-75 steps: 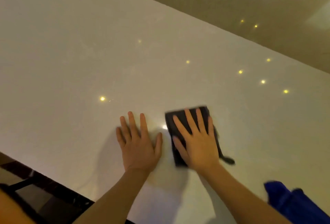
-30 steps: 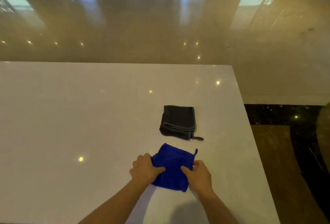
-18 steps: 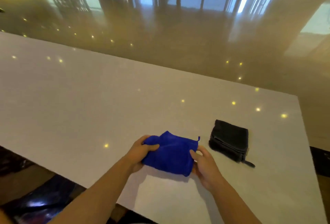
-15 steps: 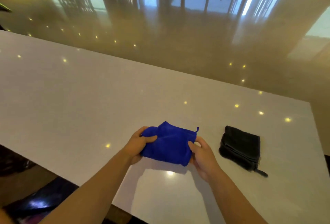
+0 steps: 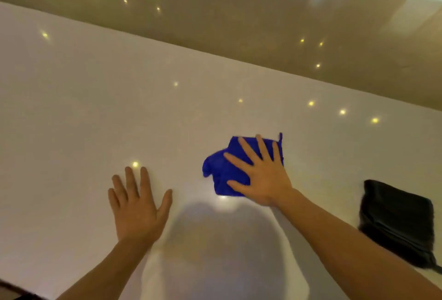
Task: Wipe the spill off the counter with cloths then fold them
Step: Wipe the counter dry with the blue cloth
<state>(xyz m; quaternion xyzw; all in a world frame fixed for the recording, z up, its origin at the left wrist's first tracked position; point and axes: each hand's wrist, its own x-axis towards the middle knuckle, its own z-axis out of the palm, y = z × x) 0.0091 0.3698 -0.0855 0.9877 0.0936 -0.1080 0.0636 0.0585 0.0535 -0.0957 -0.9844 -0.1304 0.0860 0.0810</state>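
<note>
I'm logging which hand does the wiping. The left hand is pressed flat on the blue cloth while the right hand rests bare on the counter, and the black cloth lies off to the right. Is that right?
Not quite: the hands are swapped. In the head view the right hand presses flat on the blue cloth, while the left hand rests bare on the counter. The black cloth does lie off to the right.

My left hand and right hand are bare, no rings or watch; both forearms are uncovered, sleeveless to the frame's edge.
</note>
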